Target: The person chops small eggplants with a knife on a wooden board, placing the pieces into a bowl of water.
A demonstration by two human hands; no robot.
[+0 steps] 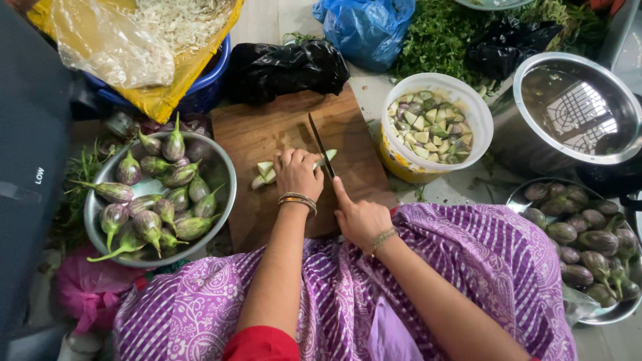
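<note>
My left hand presses down on a cut eggplant lying on a wooden cutting board. Pale wedges show at both sides of the fingers. My right hand grips a knife by its handle, index finger along the spine. The dark blade stands on edge right beside the left fingers, tip pointing away from me. Both wrists wear bangles.
A steel bowl of whole small eggplants sits left of the board. A white tub of cut pieces is at the right, with an empty steel pot and another steel bowl of eggplants. Plastic bags and greens lie beyond.
</note>
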